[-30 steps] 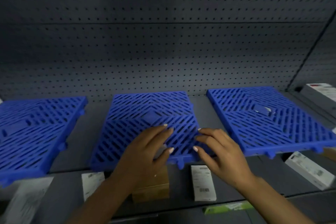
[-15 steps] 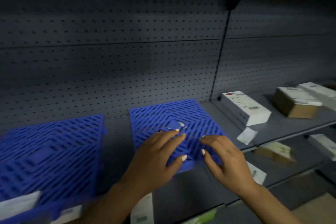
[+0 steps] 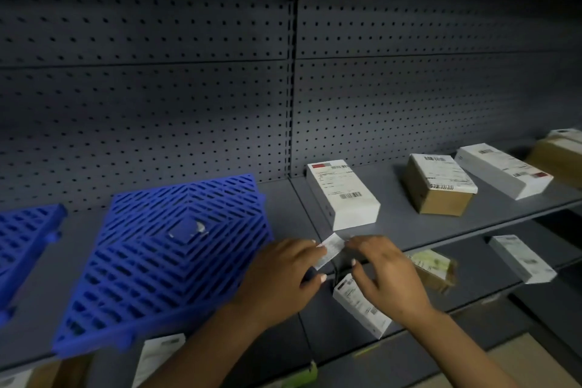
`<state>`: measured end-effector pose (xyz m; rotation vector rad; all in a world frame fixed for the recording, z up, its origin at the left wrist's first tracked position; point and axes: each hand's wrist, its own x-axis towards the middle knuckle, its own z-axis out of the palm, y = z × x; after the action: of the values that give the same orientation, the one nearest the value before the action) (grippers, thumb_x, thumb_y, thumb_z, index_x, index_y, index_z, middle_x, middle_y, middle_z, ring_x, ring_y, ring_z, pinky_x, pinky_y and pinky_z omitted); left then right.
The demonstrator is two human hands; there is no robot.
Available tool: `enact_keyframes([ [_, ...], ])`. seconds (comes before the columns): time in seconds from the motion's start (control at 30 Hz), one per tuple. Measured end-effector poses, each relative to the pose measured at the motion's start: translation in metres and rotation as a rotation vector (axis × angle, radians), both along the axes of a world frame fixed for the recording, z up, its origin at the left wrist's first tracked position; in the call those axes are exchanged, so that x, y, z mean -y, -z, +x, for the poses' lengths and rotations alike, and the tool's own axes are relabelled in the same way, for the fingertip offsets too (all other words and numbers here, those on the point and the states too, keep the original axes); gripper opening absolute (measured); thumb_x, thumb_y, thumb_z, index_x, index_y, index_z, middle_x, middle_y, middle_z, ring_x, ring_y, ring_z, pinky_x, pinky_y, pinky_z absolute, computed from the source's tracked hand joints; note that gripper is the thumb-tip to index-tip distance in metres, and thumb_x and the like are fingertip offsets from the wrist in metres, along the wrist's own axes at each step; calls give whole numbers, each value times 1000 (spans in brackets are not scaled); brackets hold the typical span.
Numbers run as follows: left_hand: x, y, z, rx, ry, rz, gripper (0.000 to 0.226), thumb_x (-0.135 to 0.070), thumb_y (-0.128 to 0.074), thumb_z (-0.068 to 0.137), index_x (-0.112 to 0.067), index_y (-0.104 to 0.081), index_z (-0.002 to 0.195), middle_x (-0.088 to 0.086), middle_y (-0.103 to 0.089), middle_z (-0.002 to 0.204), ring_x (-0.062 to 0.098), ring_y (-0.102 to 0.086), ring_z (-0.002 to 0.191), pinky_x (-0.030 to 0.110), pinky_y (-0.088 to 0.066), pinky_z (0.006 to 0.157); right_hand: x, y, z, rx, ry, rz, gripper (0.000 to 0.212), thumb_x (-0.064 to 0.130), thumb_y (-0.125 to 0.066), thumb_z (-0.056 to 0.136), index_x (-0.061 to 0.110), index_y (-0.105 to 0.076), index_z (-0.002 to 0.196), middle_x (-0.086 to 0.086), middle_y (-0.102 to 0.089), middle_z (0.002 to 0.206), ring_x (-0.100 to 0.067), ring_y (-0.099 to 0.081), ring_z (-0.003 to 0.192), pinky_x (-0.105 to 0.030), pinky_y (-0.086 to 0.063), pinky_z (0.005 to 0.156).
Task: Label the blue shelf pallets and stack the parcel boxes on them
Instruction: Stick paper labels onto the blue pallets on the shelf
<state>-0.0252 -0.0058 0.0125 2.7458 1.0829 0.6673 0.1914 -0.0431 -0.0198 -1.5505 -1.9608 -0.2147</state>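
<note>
A blue slatted pallet [image 3: 163, 261] lies on the grey shelf [image 3: 441, 224], with a scrap of white label residue on its centre square. A second blue pallet [image 3: 22, 239] shows at the left edge. A small white label slip [image 3: 329, 249] lies at the shelf's front edge, right of the pallet. My left hand [image 3: 283, 274] and my right hand [image 3: 384, 271] both pinch this slip, one on each side. White parcel boxes [image 3: 343, 194] [image 3: 504, 170] and a brown parcel box [image 3: 437, 187] sit on the shelf to the right.
A dark pegboard wall [image 3: 189, 104] backs the shelf. The lower shelf holds more parcels: a white box [image 3: 362, 309] under my right hand, a brown one [image 3: 434, 271], another white one [image 3: 522, 258]. A further brown box [image 3: 560, 157] is at far right.
The view has swung right, so the pallets shifted left. Both hands left the pallet's front edge and now hold the white label slip beside it.
</note>
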Motion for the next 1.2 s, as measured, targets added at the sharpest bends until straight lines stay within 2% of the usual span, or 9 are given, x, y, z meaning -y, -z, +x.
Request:
enact_keyframes([
  [0.13,-4,10,22,-86,-40,-36,43,-43,-45,95,-27,-47,135,-11,-46,138,11,-40,125,25,-29,99,-17,13,9,-6,-68,-54,35,22,-49,82,15,-65,112,0,-65,113,-17,-57,108,-28,-49,89],
  [0.27,-7,20,33,-186,-101,-17,39,-44,-44,95,-24,-52,128,-8,-55,129,14,-46,117,27,-29,100,-31,24,7,-3,-131,-108,40,21,-49,79,11,-66,114,-4,-66,118,-21,-58,114,-31,-44,100],
  [0.33,-7,25,34,-240,-119,4,37,-42,-45,96,-22,-55,125,-7,-57,125,16,-48,115,29,-32,99,-30,29,4,-10,-159,-101,37,20,-48,81,9,-69,110,-5,-67,114,-21,-60,109,-31,-46,98],
  [0.4,-6,28,35,-254,-118,33,32,-38,-54,92,-20,-61,117,-5,-61,117,19,-53,109,32,-38,94,-24,32,4,-30,-162,-74,31,20,-51,84,10,-70,106,-5,-67,109,-21,-60,104,-30,-49,91],
  [0.53,-5,43,32,-263,-77,133,27,-32,-86,59,-24,-71,79,-10,-68,79,13,-63,74,27,-52,72,-12,38,6,-15,-189,-12,25,20,-58,84,10,-70,104,-4,-65,104,-20,-56,102,-27,-47,88],
  [0.7,1,53,18,-78,37,232,31,-11,-87,55,-18,-74,82,-5,-70,79,15,-64,71,28,-54,74,-4,41,5,21,-183,71,22,16,-52,89,11,-72,96,-4,-67,94,-22,-62,91,-27,-48,81],
  [0.87,10,32,-17,80,97,359,14,-11,-69,77,-15,-74,90,-4,-71,89,14,-63,81,28,-47,80,11,16,-17,35,-210,148,20,16,-53,90,12,-73,94,-1,-67,91,-21,-62,82,-27,-47,75],
  [1.07,24,12,-102,53,-4,468,33,-24,-43,99,-13,-75,95,-1,-72,98,16,-64,92,30,-46,90,6,-5,-90,-28,-361,237,17,14,-56,91,10,-72,95,-3,-68,96,-23,-64,84,-35,-52,72],
  [1.2,24,26,-162,22,-101,478,26,-22,-51,90,-12,-75,94,0,-72,98,17,-65,92,35,-51,86,-5,3,-147,-18,-410,215,13,14,-61,86,12,-72,90,-3,-70,99,-22,-66,88,-35,-54,73],
])
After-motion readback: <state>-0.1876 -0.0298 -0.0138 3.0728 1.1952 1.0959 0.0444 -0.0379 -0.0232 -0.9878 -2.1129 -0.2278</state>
